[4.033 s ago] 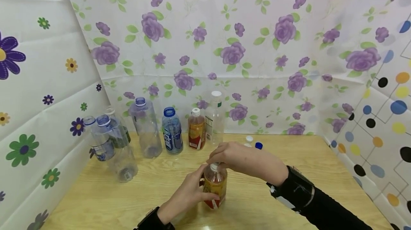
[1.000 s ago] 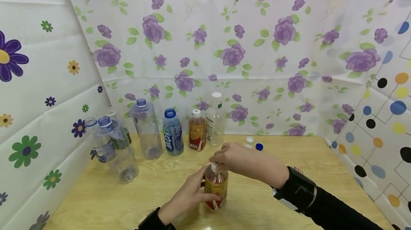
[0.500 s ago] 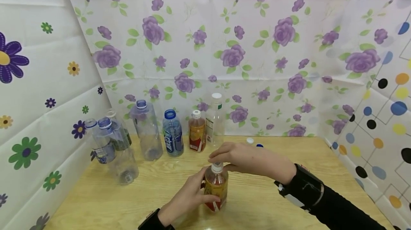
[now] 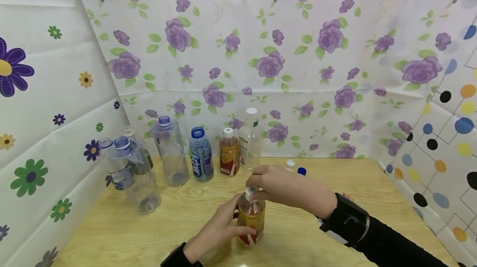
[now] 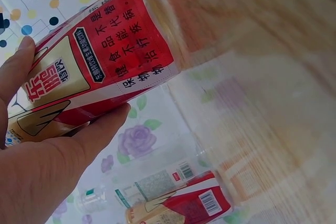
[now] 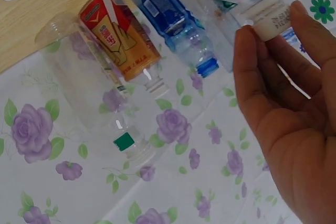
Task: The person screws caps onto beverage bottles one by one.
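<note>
A drink bottle (image 4: 250, 221) with a red and yellow label stands upright near the front of the table. My left hand (image 4: 220, 226) grips its body from the left, with the thumb across the front. In the left wrist view, the red label (image 5: 131, 35) faces the camera between thumb and fingers. The bottle has a white cap (image 4: 251, 193) on its neck. My right hand (image 4: 283, 186) reaches over from the right and pinches this cap between thumb and fingers. Printed letters show on the cap's side in the right wrist view, where the right hand (image 6: 289, 98) has fingertips at its edge.
Along the back stand a clear bottle with a white cap (image 4: 250, 143), a similar red and yellow bottle (image 4: 229, 155) and an uncapped blue bottle (image 4: 201, 155). Several clear uncapped bottles (image 4: 169, 151) stand at left. A blue cap (image 4: 302, 171) and a white cap (image 4: 290, 162) lie behind my right hand.
Half a second ago the right fingers were loosened over the cap and the hand sat slightly further right; now they pinch it again. Left hand and bottle have stayed in place.
</note>
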`<state>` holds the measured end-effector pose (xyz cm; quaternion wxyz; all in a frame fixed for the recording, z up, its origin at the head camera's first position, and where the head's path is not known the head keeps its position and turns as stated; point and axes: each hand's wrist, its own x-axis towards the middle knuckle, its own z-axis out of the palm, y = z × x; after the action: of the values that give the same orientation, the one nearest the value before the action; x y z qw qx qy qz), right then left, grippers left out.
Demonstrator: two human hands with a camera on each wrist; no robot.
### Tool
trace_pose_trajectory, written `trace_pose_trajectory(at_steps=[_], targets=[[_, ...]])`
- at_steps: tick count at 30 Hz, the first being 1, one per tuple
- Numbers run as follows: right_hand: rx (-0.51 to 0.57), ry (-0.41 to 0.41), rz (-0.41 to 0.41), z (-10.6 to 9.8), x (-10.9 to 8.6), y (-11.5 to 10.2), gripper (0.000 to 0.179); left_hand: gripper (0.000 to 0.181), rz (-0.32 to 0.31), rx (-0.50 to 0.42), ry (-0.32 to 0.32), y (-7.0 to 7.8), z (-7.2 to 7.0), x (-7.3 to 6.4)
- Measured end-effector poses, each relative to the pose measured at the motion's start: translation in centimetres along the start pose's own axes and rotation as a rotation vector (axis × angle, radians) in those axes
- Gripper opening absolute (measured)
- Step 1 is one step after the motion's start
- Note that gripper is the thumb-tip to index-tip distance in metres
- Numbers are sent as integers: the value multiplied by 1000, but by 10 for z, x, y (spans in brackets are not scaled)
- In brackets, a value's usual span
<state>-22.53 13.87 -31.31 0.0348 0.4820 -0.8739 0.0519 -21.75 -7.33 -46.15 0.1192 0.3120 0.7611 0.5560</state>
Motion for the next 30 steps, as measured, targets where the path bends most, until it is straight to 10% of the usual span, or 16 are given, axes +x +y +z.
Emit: trace_pose_trajectory(at_steps=[9,20,30], targets=[[10,-42,12,-2,0,0,30,80,-12,-7,-3,-1,0,0],[-86,-68,-262,-8,0,9,41,82,-41,-26,1,0,0,0],[-200,-21,-153,-4,3,1,20,81,-27,-10,9,0,-1,2]])
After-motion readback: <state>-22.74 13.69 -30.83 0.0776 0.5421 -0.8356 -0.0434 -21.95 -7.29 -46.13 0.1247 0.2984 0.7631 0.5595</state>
